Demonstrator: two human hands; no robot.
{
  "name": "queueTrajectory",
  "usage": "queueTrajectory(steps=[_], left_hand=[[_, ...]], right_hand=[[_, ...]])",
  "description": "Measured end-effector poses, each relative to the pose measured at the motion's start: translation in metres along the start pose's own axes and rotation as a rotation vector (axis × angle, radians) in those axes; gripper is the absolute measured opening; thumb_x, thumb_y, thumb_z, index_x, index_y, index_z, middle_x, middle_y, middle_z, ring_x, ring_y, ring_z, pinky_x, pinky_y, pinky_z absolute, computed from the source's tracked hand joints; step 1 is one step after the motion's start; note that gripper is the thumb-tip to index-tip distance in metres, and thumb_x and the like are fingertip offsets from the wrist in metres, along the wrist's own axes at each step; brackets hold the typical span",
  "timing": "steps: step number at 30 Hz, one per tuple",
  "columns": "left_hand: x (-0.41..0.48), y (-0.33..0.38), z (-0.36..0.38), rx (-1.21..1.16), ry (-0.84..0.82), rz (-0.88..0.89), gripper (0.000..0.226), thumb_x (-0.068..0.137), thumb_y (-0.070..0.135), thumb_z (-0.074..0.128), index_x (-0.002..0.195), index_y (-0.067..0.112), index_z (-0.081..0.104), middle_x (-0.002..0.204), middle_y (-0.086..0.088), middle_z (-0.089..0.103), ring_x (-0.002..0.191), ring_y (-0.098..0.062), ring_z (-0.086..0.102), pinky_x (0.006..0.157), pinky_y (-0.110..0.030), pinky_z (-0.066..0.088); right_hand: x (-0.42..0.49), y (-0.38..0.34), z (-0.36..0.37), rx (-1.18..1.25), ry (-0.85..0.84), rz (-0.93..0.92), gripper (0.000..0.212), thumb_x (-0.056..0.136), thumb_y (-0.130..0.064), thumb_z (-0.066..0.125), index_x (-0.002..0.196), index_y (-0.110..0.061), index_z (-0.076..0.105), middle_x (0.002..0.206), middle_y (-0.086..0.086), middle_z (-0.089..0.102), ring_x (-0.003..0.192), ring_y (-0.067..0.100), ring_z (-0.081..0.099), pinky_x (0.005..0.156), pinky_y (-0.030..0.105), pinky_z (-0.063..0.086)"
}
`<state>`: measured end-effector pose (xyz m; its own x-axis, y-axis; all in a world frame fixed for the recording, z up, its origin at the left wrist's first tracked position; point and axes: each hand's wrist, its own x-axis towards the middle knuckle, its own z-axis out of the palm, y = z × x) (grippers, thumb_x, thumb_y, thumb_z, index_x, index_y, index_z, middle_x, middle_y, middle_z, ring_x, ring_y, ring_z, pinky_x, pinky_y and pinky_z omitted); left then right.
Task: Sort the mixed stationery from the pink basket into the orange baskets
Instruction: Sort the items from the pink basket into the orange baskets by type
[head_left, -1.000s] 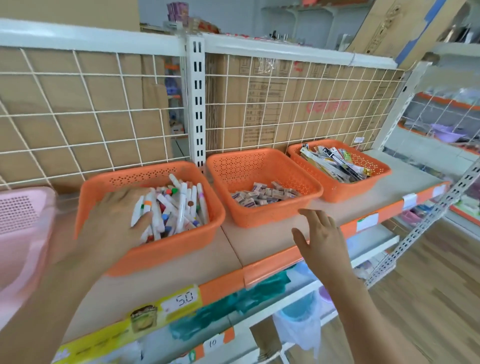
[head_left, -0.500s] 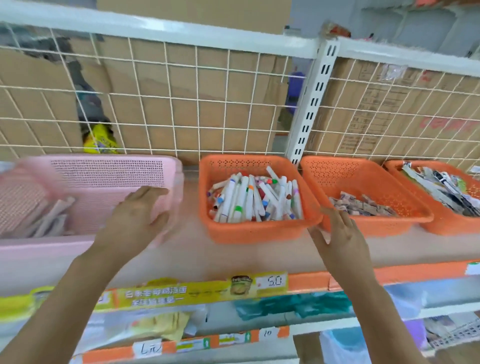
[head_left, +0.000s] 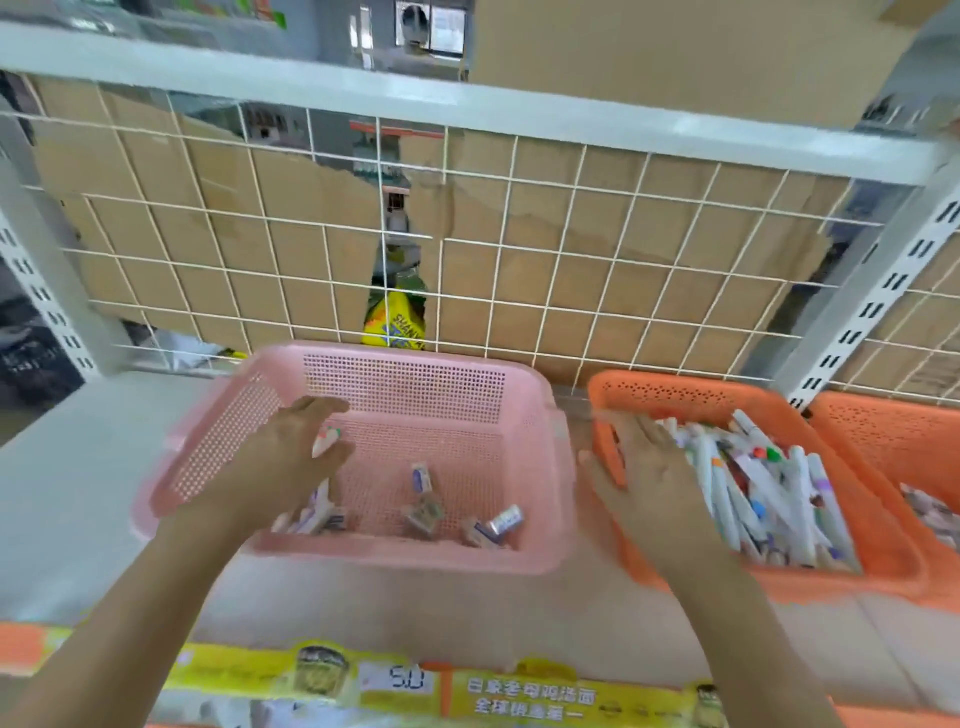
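Nearest the viewer, a yellow price strip edges the shelf, and both forearms reach over it.

The left hand is inside the pink basket, over its near-left part. The capped end of a marker shows between thumb and forefinger, with its long axis running from near-left to far-right. The blur hides whether the fingers already pinch it or only hover over it. More markers lie under the wrist in the near-left corner. A few erasers are scattered along the near side of the basket floor.

The right hand is released, fingers straight and spread, palm down over the near-left rim of the orange basket. Whether it touches the rim cannot be told.

This orange basket stands just beside the pink one, to its right, and holds the sorted markers. The coming carry would likely run left to right. The left hand is nearer the marker and the right hand nearer the destination.

A second orange basket follows at far right. A wire grid backs the shelf.
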<state>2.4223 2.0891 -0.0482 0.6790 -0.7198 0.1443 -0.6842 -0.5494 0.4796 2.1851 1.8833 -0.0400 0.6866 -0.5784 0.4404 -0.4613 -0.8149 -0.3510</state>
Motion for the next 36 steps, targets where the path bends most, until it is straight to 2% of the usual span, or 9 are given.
queueTrajectory(steps=[6,11,14,17,20,26,28,33,36], left_hand=[[0.025,-0.038,-0.008,0.109,-0.184,-0.129,0.050,0.092,0.032,0.053,0.136,0.012,0.043,0.139,-0.009,0.047,0.124,-0.025,0.047,0.101,-0.030,0.034],[0.036,-0.052,-0.005,0.221,-0.348,-0.241,0.034,0.091,0.024,0.056,0.121,0.007,0.053,0.119,-0.008,0.059,0.096,-0.017,0.054,0.069,-0.019,0.040],[0.040,-0.051,0.002,0.285,-0.439,-0.219,0.042,0.088,0.030,0.062,0.121,0.006,0.052,0.118,-0.008,0.058,0.102,-0.019,0.055,0.076,-0.022,0.040],[0.047,-0.052,0.009,0.274,-0.473,-0.204,0.056,0.086,0.030,0.065,0.130,0.004,0.044,0.126,-0.009,0.053,0.109,-0.020,0.055,0.081,-0.025,0.043],[0.055,-0.058,0.015,0.140,-0.504,-0.204,0.066,0.083,0.022,0.067,0.137,0.003,0.033,0.131,-0.010,0.048,0.106,-0.020,0.056,0.080,-0.024,0.047],[0.057,-0.060,0.019,0.160,-0.602,-0.220,0.040,0.085,0.016,0.063,0.118,0.001,0.045,0.090,-0.001,0.050,0.075,-0.013,0.050,0.053,-0.016,0.039],[0.057,-0.059,0.021,0.209,-0.631,-0.229,0.035,0.088,0.018,0.058,0.116,0.001,0.048,0.097,-0.006,0.053,0.079,-0.016,0.051,0.049,-0.016,0.034],[0.060,-0.061,0.022,0.158,-0.589,-0.218,0.043,0.096,0.018,0.046,0.136,0.003,0.039,0.128,-0.013,0.053,0.106,-0.022,0.058,0.079,-0.026,0.045],[0.064,-0.068,0.025,0.041,-0.484,-0.259,0.032,0.095,0.018,0.047,0.123,0.003,0.052,0.105,-0.005,0.060,0.093,-0.017,0.061,0.074,-0.026,0.050]], right_hand=[[0.034,-0.052,0.042,0.004,-0.331,-0.101,0.052,0.090,-0.025,0.058,0.138,-0.020,0.040,0.140,0.002,0.044,0.126,0.022,0.044,0.103,0.031,0.033],[0.054,-0.082,0.070,-0.061,-0.808,-0.149,0.078,0.085,-0.029,0.066,0.148,-0.022,0.020,0.150,0.002,0.031,0.129,0.020,0.041,0.102,0.029,0.037],[0.058,-0.087,0.090,-0.133,-0.982,-0.153,0.093,0.078,-0.032,0.075,0.149,-0.024,0.015,0.148,0.005,0.031,0.127,0.025,0.041,0.103,0.035,0.038],[0.061,-0.087,0.106,-0.186,-1.005,-0.154,0.105,0.071,-0.043,0.078,0.151,-0.024,0.011,0.149,0.004,0.028,0.130,0.027,0.037,0.105,0.038,0.036],[0.063,-0.090,0.114,-0.231,-0.979,-0.199,0.100,0.075,-0.042,0.074,0.150,-0.017,0.012,0.146,0.006,0.028,0.125,0.026,0.040,0.101,0.039,0.039],[0.066,-0.093,0.127,-0.215,-0.890,-0.207,0.062,0.081,-0.031,0.068,0.132,-0.011,0.039,0.119,0.006,0.041,0.095,0.022,0.052,0.079,0.037,0.047],[0.066,-0.092,0.130,-0.220,-0.867,-0.231,0.062,0.081,-0.036,0.067,0.131,-0.013,0.040,0.119,0.005,0.041,0.096,0.023,0.052,0.076,0.035,0.046],[0.065,-0.094,0.131,-0.119,-0.850,-0.219,0.045,0.082,-0.033,0.066,0.119,-0.021,0.044,0.108,-0.003,0.039,0.090,0.015,0.049,0.069,0.027,0.040],[0.065,-0.095,0.131,-0.066,-0.838,-0.196,0.043,0.083,-0.026,0.066,0.120,-0.020,0.045,0.111,-0.002,0.044,0.092,0.015,0.050,0.072,0.027,0.041]])
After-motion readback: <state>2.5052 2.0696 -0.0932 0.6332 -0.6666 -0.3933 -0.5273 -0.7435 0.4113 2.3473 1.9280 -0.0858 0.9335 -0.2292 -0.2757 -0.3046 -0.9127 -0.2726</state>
